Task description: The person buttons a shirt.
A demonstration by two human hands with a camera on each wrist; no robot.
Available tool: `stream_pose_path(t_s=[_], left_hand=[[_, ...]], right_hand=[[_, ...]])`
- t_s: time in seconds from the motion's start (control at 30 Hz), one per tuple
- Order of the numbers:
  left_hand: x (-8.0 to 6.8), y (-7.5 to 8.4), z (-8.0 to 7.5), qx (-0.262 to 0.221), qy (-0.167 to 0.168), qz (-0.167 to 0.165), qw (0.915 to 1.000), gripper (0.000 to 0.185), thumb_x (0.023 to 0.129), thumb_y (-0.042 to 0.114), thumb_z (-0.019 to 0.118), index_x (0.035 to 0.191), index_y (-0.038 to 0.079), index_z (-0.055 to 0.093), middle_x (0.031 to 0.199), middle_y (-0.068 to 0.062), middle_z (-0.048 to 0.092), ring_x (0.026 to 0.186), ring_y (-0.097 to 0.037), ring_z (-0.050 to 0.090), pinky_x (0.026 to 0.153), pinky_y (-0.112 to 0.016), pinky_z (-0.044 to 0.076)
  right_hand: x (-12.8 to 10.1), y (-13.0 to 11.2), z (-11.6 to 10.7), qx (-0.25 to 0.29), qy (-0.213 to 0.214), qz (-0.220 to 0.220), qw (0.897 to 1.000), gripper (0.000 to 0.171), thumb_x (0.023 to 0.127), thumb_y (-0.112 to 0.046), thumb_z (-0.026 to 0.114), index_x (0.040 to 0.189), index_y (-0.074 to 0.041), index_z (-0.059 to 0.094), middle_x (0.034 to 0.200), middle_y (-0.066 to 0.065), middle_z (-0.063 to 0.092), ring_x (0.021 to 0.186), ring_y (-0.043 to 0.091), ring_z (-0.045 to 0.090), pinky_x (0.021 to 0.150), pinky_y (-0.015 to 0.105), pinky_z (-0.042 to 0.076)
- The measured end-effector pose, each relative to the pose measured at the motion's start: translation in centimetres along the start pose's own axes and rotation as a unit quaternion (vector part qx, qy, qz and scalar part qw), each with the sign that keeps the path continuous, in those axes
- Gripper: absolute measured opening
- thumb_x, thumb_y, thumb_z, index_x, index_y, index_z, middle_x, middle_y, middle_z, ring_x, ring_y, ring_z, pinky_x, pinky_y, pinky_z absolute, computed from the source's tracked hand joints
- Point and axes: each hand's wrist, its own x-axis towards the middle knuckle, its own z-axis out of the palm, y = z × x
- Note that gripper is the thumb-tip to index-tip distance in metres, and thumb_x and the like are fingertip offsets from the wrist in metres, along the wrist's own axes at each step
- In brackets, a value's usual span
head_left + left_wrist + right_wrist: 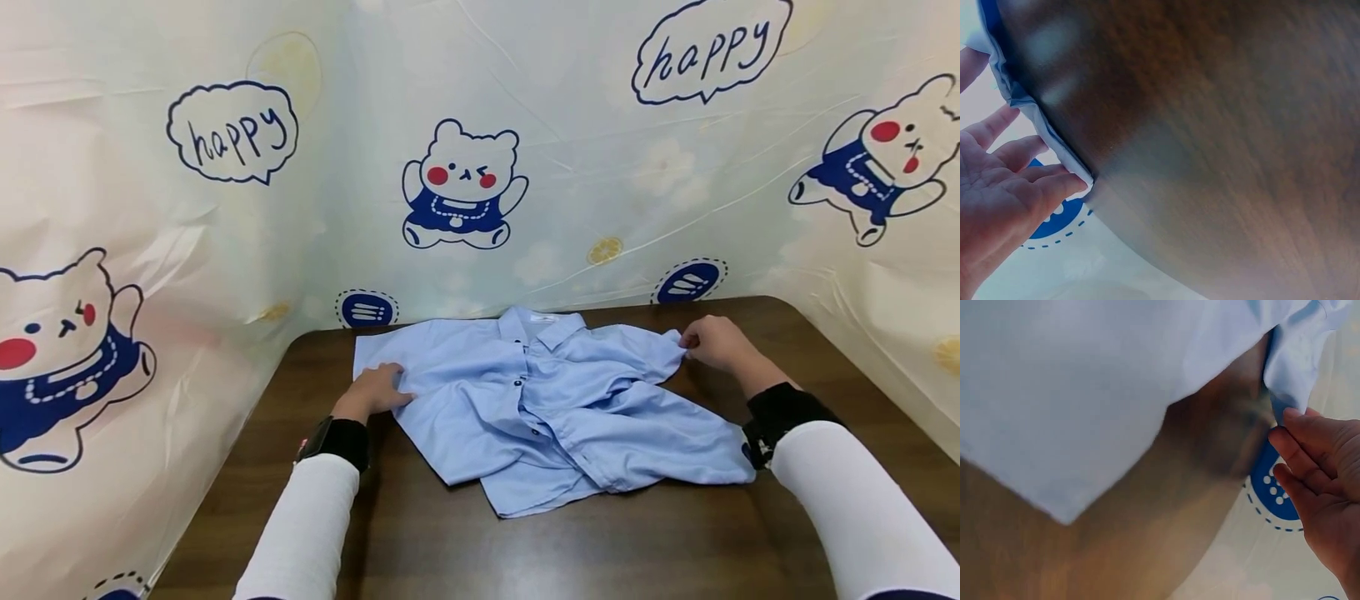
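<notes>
On the bench [420,533] your left hand [375,390] pressed flat, fingers straight, on the shirt [540,408]; your right hand [712,343] pinched its sleeve [660,350]. Printed sheeting [465,183] walled three sides.

Bare dark table [615,550] in front of the shirt [540,408], open from edge to edge between the two sleeves. Narrow strip of wood free behind the collar, then closed off by the printed plastic sheet [525,125] standing as a wall at the back and down both sides. Left hand [371,390] and right hand [714,342] occupying the shirt's outer edges.
</notes>
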Motion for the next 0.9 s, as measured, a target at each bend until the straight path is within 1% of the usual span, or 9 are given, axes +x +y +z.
stream_pose_path(t_s=[0.13,0.27,0.37,0.47,0.57,0.7,0.9], left_hand=[[0.0,-0.1,-0.2,0.001,-0.004,0.0,1.0,0.069,0.091,0.039,0.065,0.141,-0.004,0.044,0.142,-0.03,0.042,0.122,-0.043,0.045,0.102,-0.059,0.037],[0.0,-0.3,-0.2,0.002,-0.006,-0.001,1.0,0.069,0.091,0.039,0.065,0.141,-0.004,0.043,0.142,-0.03,0.041,0.124,-0.044,0.044,0.102,-0.059,0.036],[0.2,-0.4,0.0,0.003,-0.007,0.001,1.0,0.069,0.092,0.039,0.065,0.141,-0.004,0.043,0.143,-0.031,0.04,0.125,-0.045,0.042,0.103,-0.059,0.035],[0.4,-0.5,0.1,0.007,-0.007,0.003,0.9999,0.069,0.092,0.039,0.064,0.141,-0.004,0.043,0.142,-0.031,0.04,0.126,-0.046,0.042,0.103,-0.059,0.036],[0.3,-0.4,0.2,0.004,-0.008,0.004,1.0,0.069,0.092,0.039,0.064,0.142,-0.004,0.042,0.143,-0.031,0.04,0.127,-0.046,0.042,0.104,-0.059,0.035],[0.2,-0.3,0.1,0.003,-0.009,0.004,0.9999,0.069,0.093,0.038,0.063,0.142,-0.004,0.041,0.143,-0.031,0.039,0.128,-0.046,0.041,0.104,-0.06,0.034],[-0.1,0.0,-0.2,0.005,-0.007,0.005,1.0,0.069,0.092,0.039,0.064,0.142,-0.004,0.042,0.142,-0.031,0.04,0.126,-0.046,0.042,0.103,-0.059,0.035]], right_hand=[[-0.3,-1.1,-0.9,0.0,0.016,-0.028,0.999,0.004,0.084,0.002,0.07,0.086,0.003,0.073,0.079,0.009,0.068,0.071,0.023,0.057,0.07,0.044,0.054],[-0.7,-2.5,-1.9,0.003,0.041,-0.064,0.997,0.002,0.083,-0.004,0.072,0.082,-0.002,0.072,0.075,0.003,0.066,0.07,0.021,0.056,0.069,0.04,0.051],[-0.8,-3.3,-2.5,-0.003,0.067,-0.099,0.993,0.003,0.081,-0.005,0.074,0.08,-0.005,0.071,0.075,0.001,0.066,0.07,0.019,0.057,0.068,0.038,0.05],[-0.9,-3.8,-2.9,-0.009,0.084,-0.129,0.988,0.004,0.082,-0.003,0.073,0.083,-0.004,0.07,0.079,0.003,0.066,0.069,0.019,0.056,0.066,0.038,0.049],[-1.0,-3.9,-3.1,-0.01,0.09,-0.138,0.986,0.004,0.086,-0.002,0.069,0.089,-0.002,0.067,0.082,0.006,0.065,0.07,0.02,0.055,0.065,0.038,0.049],[-1.1,-3.8,-3.3,-0.016,0.1,-0.129,0.986,0.005,0.091,-0.002,0.065,0.094,0.001,0.063,0.081,0.009,0.064,0.071,0.022,0.057,0.065,0.041,0.05],[-1.6,-4.3,-4.3,-0.025,0.147,-0.127,0.981,0.004,0.091,0.002,0.062,0.094,0.004,0.061,0.079,0.013,0.063,0.067,0.025,0.056,0.063,0.043,0.048]])
